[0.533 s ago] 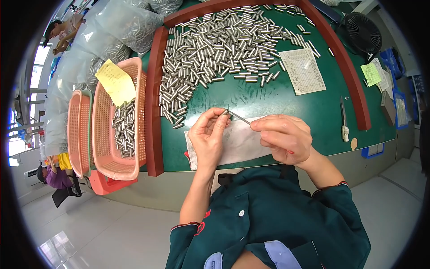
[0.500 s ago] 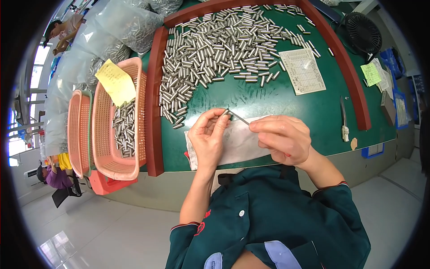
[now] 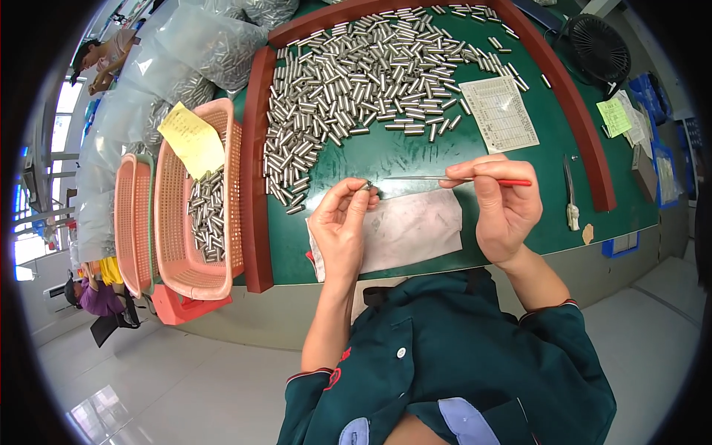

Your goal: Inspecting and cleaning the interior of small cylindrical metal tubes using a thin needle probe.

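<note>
Two bare hands at work over a green desk (image 3: 423,159), seen from above; the left hand (image 3: 341,226) is clamped, thumb against forefinger, on a small metal piece (image 3: 367,186), which is held above the desk near the upper left corner of a stained pale cloth (image 3: 415,231); the right hand (image 3: 509,211) grips a thin tool (image 3: 423,177) with a metal shaft and a red handle, its tip near the metal piece but apart from it. Beyond the hands, many shiny metal cylinders (image 3: 363,81) lie in a loose spread bordered by a red-brown rail (image 3: 257,185). Writing appears in several places: a ruled paper sheet (image 3: 498,115) beside the cylinders bears a printed table with small entries; a yellow note (image 3: 191,139), resting on a pink basket (image 3: 165,245) that contains more cylinders, carries handwritten lines; a green note (image 3: 614,119) at the right also shows marks, too small to read; the dark green shirt (image 3: 467,348) has red lettering on the chest
</note>
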`<action>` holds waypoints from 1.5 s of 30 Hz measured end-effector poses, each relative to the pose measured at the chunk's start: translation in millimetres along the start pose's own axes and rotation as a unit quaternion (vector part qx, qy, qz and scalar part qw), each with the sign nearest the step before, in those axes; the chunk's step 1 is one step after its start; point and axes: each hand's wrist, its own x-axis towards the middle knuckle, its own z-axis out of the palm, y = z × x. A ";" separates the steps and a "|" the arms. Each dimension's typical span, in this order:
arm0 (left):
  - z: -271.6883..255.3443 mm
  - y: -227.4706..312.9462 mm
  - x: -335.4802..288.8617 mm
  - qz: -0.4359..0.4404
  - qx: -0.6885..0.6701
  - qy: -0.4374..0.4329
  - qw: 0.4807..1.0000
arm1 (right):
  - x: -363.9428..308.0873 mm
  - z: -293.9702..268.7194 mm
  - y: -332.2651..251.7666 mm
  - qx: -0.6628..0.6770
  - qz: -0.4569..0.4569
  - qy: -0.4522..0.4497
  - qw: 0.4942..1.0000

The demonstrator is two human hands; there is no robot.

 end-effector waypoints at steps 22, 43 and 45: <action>1.9 -1.6 -3.3 -0.006 0.028 -0.039 0.999 | -0.5 -0.5 -1.7 -0.171 -0.213 -0.169 0.947; -17.8 -4.7 8.4 -0.140 -0.264 -0.157 0.941 | 1.6 7.9 -4.9 -0.072 -0.151 -0.096 0.981; -17.6 -5.5 8.8 -0.138 -0.269 -0.159 0.940 | 3.1 8.3 -5.3 -0.077 -0.155 -0.099 0.980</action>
